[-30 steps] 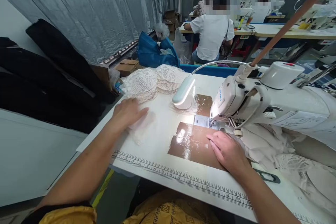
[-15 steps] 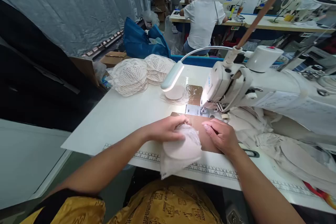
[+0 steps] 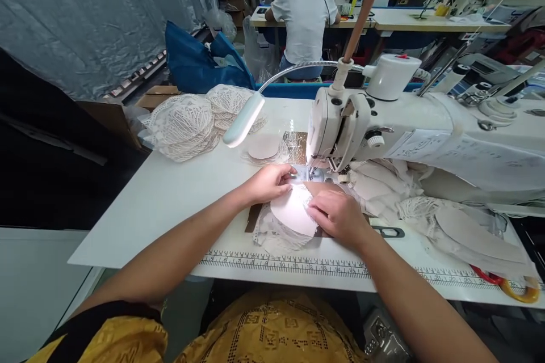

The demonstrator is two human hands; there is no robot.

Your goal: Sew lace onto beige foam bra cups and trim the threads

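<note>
A white lace piece with a smooth pale cup panel [image 3: 292, 212] lies on the table just in front of the needle area of the white sewing machine [image 3: 383, 119]. My left hand [image 3: 268, 184] grips its upper left edge between thumb and fingers, close to the metal needle plate [image 3: 301, 173]. On the panel's right edge, my right hand [image 3: 336, 212] has its fingers closed on the fabric. The lace spreads toward the printed ruler [image 3: 293, 264] at the table's front.
Lace stacks [image 3: 183, 127] stand at the back left, near a round pale panel [image 3: 263, 147]. A lamp [image 3: 244, 119] hangs above. Fabric pieces [image 3: 472, 232], scissors with red and yellow handles [image 3: 519, 290] and a small dark tool [image 3: 388, 232] lie right. Beyond sits a person [image 3: 304, 22].
The lace piece has moved up onto the table toward the needle and now lies flatter. My right hand has come over to its right edge. The view has shifted right.
</note>
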